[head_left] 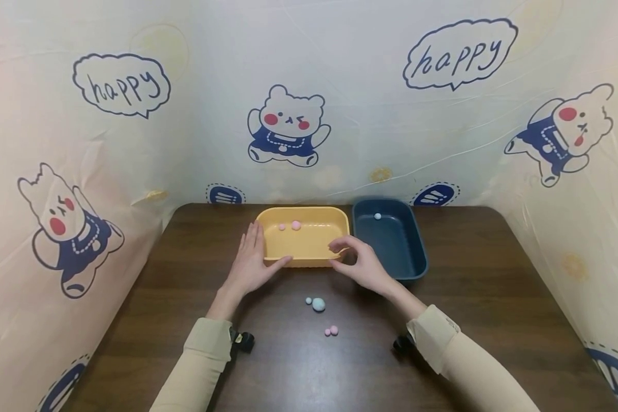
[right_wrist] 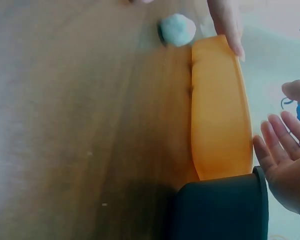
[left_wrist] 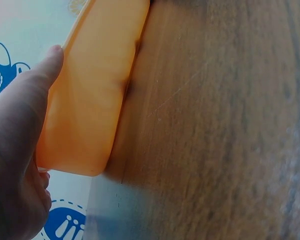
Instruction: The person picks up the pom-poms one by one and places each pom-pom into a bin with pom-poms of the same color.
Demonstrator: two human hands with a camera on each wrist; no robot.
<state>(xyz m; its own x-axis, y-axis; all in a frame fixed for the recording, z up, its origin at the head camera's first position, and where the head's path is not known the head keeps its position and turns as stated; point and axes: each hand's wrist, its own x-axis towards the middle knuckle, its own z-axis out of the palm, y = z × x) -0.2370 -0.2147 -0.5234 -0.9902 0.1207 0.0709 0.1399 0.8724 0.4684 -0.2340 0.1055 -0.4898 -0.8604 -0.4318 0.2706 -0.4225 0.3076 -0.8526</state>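
Left grip (head_left: 248,268) spread against round-cornered yellow tray (head_left: 309,263), right grip (head_left: 365,267) spread (fingers curved), wood-grained table (head_left: 484,274)

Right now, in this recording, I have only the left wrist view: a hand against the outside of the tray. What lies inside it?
Observer: Two pink balls lie in the yellow tray.
Operator: My view cuts off past the tray. Does anything stand at its far end?
Observer: Yes, a dark blue tray stands beside it, on the person's right.
Operator: And the right hand, is it carrying anything?
Observer: I see nothing in the right hand; the right wrist view shows its palm bare.
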